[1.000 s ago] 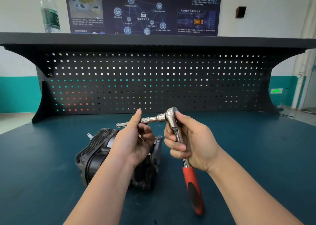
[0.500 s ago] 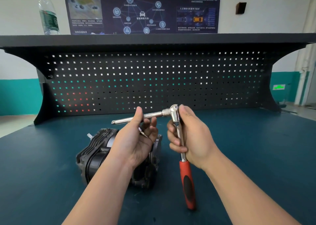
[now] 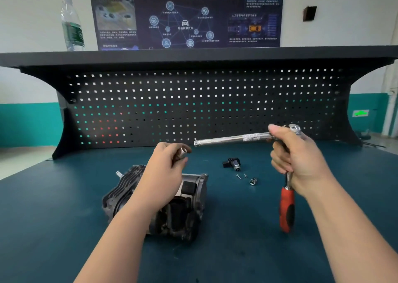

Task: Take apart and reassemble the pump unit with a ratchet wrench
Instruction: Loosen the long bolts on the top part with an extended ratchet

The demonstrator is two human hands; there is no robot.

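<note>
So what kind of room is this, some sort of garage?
Probably an automotive training workshop: a workbench backed by a perforated tool board, a car-technology poster on the wall, and a pump unit under repair.

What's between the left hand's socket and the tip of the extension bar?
Nothing visible. The left hand pinches a small socket just below-left of the extension bar tip; only open air separates them. Right hand grips the ratchet wrench.

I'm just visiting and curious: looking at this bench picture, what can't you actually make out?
Head view, the only one:
- The small metal piece pinched in the left hand: blurred, half hidden by fingers.
- The pump unit: its middle is covered by the left forearm.
- The tiny screws beside the loose socket: too small to tell their type.
- The poster: top cut off, text unreadable.
</note>
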